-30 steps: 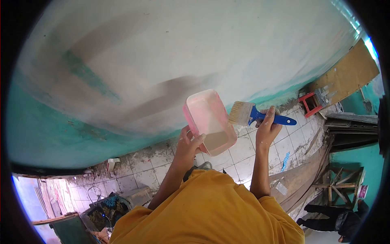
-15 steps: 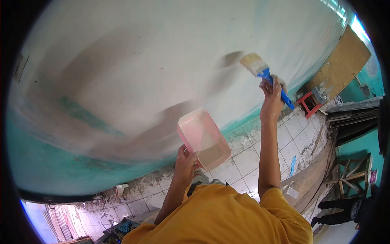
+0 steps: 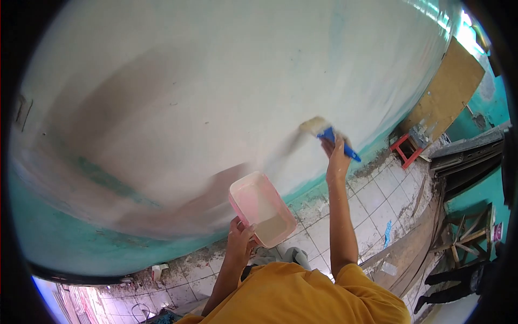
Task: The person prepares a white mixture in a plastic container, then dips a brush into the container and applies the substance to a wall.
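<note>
My right hand (image 3: 335, 148) is closed round the blue handle of a wide paintbrush (image 3: 325, 131). The pale bristles point up and left and meet or nearly meet the whitish wall (image 3: 232, 92); contact is not clear. Lower and to the left, my left hand (image 3: 240, 236) grips the near left edge of a pink rectangular tub (image 3: 263, 209). The tub is tilted, with pale liquid lying in its lower part. Green paint shows along the bottom of the wall.
A red stool (image 3: 406, 151) stands at the right beside a leaning brown board (image 3: 445, 89). Dark sheets (image 3: 467, 154) and a wooden frame (image 3: 465, 237) are at the far right. Another person's dark-clothed legs (image 3: 453, 281) show lower right. White tiles (image 3: 372, 197) cover the floor.
My right hand and the brush have moved down and left along the wall. The tub and my left hand sit slightly lower in view, and the whole view has shifted a little.
</note>
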Demonstrator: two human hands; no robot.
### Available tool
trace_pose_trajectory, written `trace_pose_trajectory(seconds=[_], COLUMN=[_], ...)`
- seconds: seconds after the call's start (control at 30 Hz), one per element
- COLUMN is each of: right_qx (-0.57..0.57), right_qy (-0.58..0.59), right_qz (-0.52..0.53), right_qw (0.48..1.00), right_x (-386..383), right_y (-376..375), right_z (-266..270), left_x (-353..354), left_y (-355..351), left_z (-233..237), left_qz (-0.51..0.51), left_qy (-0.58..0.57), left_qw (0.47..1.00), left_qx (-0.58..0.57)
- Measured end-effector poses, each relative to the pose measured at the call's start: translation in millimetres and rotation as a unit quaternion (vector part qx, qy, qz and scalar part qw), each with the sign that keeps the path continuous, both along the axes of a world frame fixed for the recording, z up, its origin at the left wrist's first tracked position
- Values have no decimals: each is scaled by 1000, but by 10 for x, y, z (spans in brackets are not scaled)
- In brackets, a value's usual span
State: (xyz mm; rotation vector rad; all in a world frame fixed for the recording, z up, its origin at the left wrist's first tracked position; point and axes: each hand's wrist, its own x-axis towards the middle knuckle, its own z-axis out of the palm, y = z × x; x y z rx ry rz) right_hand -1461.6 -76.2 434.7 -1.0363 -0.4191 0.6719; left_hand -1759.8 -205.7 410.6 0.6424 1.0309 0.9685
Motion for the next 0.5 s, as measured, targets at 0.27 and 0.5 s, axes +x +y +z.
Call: trace_pose_trajectory(seconds=[0.27, 0.5], right_qx=[175, 210], right_qy=[-147, -464], right_qz=[62, -1], right_qw=[972, 861], right_x=[288, 623], right_y=[97, 163], right_z=[1606, 1713], left_x=[457, 868], left_y=[-250, -592], left_z=[85, 120], left_qz=[72, 117], left_qy=[-33, -51], left_qw=[996, 990], left_qx=[46, 55])
